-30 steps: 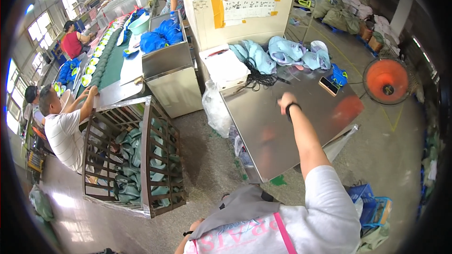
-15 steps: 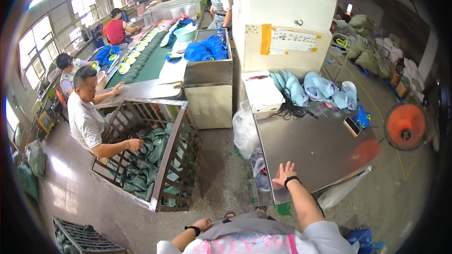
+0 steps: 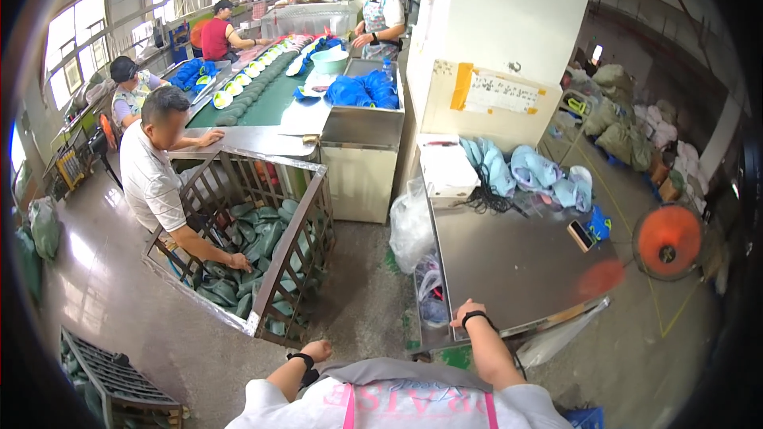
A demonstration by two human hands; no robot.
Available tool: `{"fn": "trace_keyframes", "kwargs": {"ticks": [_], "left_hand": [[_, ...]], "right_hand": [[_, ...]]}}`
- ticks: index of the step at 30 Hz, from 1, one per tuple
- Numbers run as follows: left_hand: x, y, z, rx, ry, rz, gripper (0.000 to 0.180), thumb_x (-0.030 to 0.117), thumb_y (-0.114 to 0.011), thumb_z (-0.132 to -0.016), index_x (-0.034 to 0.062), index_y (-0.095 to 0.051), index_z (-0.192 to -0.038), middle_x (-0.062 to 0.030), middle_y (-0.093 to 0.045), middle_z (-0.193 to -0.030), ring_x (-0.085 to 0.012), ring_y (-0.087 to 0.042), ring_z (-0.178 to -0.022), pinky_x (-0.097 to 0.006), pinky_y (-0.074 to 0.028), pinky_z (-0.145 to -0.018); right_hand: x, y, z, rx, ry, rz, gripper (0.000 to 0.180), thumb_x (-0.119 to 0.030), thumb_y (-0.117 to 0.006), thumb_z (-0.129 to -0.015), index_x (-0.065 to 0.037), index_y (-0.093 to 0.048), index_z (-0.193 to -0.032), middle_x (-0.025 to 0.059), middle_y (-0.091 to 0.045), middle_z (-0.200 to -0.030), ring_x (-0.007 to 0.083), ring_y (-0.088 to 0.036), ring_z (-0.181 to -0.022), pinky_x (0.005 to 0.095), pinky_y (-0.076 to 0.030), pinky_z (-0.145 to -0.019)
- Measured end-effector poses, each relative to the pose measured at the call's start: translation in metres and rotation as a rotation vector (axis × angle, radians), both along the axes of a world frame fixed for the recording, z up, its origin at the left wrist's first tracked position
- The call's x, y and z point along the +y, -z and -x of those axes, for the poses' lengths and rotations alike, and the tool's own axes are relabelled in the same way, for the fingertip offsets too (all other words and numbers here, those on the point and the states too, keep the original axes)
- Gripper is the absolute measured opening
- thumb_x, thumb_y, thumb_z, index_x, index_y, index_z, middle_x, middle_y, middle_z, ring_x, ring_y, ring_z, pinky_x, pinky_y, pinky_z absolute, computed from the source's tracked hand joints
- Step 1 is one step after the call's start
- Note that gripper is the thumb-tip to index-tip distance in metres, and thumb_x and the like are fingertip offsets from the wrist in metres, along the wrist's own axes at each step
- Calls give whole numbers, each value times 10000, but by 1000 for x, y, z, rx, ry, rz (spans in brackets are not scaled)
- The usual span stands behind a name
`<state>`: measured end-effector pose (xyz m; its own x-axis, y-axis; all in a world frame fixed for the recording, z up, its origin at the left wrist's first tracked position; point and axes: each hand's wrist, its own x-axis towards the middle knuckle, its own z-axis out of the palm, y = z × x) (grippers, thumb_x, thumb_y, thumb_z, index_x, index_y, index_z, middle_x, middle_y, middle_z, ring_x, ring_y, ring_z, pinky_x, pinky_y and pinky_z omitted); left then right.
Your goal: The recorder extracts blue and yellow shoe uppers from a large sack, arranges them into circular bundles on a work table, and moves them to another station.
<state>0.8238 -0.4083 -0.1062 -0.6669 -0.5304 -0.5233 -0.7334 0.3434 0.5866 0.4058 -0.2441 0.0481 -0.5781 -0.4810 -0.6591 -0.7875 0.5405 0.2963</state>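
Observation:
My right hand (image 3: 467,312), with a black band at the wrist, rests at the near left corner of a metal-topped table (image 3: 509,266). Its fingers are bent toward the table's left edge and hold nothing I can see. My left hand (image 3: 319,349) hangs in front of my body, loosely curled, with nothing visible in it. Ahead of it stands a brown slatted crate (image 3: 274,298) with grey-green shoe-shaped pieces (image 3: 266,242) inside. A co-worker in a white shirt (image 3: 151,179) reaches one hand into this crate and lays the other on a metal ledge.
Light blue shoe pieces (image 3: 532,167), a white box (image 3: 447,168) and a phone (image 3: 582,236) lie on the table. An orange fan (image 3: 669,243) stands at right. Blue pieces (image 3: 362,90) top a cabinet beside a green conveyor (image 3: 262,103). Another crate (image 3: 119,377) is at lower left.
My view has shifted. My right hand has drawn its spread fingers together at the table edge. My left hand has come out from my body. The co-worker's hand reaches deeper into the crate.

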Motion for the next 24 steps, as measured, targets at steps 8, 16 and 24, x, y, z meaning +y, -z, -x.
{"fn": "trace_keyframes", "kwargs": {"ticks": [8, 16, 24], "left_hand": [[5, 54, -3, -131, 286, -126, 283, 259, -550, -746, 58, -642, -922, -88, -647, -794, -221, -620, -710, -361, -475, -625], [-8, -16, -4, 76, 90, 110, 262, 273, -557, -742, 49, -639, -850, -127, -623, -898, -260, -589, -837, -381, -457, -721], [-56, -186, -58, 238, -748, 1033, 494, 140, -684, -585, 41, -531, -1045, -138, -497, -1110, -337, -376, -1136, -446, -283, -959]], "right_hand": [[17, 18, 6, 17, 48, 19, 562, -573, -616, -684, -255, -571, -1146, 111, -417, -1291, 252, -470, -1146, 372, -413, -910], [32, 86, 29, 121, 527, 216, 695, -501, -650, -667, -124, -497, -1231, 157, -180, -1429, 315, -321, -1259, 498, -227, -1030], [9, 20, 8, -36, 148, 27, 513, -442, -660, -671, -268, -572, -1146, 116, -458, -1269, 284, -441, -1169, 439, -341, -971]]}}
